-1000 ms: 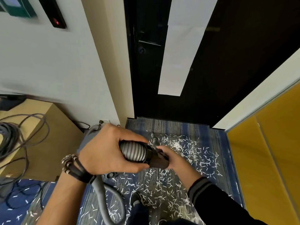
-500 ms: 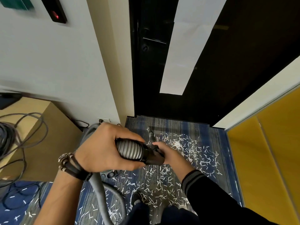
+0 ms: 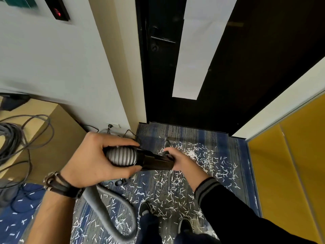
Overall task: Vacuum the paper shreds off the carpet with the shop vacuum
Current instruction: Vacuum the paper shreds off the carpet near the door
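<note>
lower edge: two dark shoes [image 3: 146, 207] on the blue-grey carpet [image 3: 228, 148], amid white paper shreds [image 3: 193, 175]; grey hose [image 3: 122, 155] looping over the carpet just left of the shoes and rising to the hands.

mid frame, left hand [image 3: 88, 161]: grips the ribbed hose end, fingers curled over the top, thumb curled beneath; dark straps [image 3: 59, 184] at the wrist.

right hand [image 3: 184, 162], in a black sleeve [image 3: 228, 208] with striped cuff: clasps the black wand [image 3: 154, 160] joined to the hose, fingers closed round it, tips out of sight.

partly hidden behind hands, wand and hose: the shreds. thickest scatter beyond and right of the right hand; sparser on the blue carpet at lower left.

left: tan cabinet [image 3: 58, 138] carrying coiled grey cables [image 3: 10, 138]; wall socket [image 3: 113, 125] low on the white wall behind.

far: black door [image 3: 246, 67] with lever handle [image 3: 162, 39] and white paper strip [image 3: 198, 50]; yellow panel [image 3: 290, 164] at right; card reader [image 3: 58, 11] with red light, upper left.
</note>
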{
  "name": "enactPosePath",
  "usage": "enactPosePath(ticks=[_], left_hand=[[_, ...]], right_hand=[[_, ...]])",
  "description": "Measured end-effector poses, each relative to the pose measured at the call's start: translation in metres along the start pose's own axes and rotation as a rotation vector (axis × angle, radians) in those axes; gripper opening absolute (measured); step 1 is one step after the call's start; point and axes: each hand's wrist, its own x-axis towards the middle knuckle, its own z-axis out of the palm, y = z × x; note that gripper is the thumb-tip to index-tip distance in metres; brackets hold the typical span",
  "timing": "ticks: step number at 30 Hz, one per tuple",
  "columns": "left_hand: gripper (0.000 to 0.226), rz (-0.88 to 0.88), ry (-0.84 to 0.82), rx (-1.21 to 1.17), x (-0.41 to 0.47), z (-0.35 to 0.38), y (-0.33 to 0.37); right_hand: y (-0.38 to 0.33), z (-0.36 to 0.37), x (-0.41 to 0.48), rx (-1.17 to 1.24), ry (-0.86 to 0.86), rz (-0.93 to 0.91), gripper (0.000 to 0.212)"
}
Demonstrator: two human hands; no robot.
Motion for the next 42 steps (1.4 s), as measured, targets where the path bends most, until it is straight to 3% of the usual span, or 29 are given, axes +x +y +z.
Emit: enactPosePath(ticks=[5,9,13,17,23,27,31,34,37,42], left_hand=[[0.047,0.019,-0.026,0.043,-0.007,0.029,0.020],[0.046,-0.002,-0.048,-0.016,-0.012,0.044,0.022],[0.048,-0.031,-0.059,-0.029,-0.022,0.046,0.026],[0.046,-0.019,-0.082,-0.056,-0.020,0.062,0.043],[0.038,0.055,-0.013,0.048,-0.024,0.072,0.075],[0.042,0.041,-0.039,-0.001,-0.026,0.079,0.081],[0.044,0.056,-0.059,-0.066,-0.024,0.105,0.089],[0.045,0.053,-0.078,-0.106,-0.021,0.123,0.093],[0.043,0.049,-0.036,-0.076,-0.019,0.126,0.095],[0.043,0.056,0.058,0.016,-0.021,0.122,0.097]], right_hand=[[0.013,-0.009,0.006,-0.049,-0.019,0.005,0.024],[0.026,-0.022,0.001,-0.090,-0.017,-0.008,0.013],[0.042,-0.037,-0.004,-0.026,-0.017,0.029,0.023],[0.051,-0.070,-0.007,-0.018,-0.007,0.024,0.018],[0.057,-0.071,-0.012,-0.077,-0.063,0.030,0.019],[0.069,-0.076,-0.013,-0.048,-0.108,0.014,0.019],[0.075,-0.106,-0.016,-0.060,-0.063,0.002,0.029],[0.082,-0.133,-0.020,-0.035,-0.044,-0.001,0.025],[0.071,-0.141,-0.025,-0.046,-0.029,-0.013,0.020],[0.051,-0.144,-0.025,-0.004,-0.036,-0.078,0.033]])
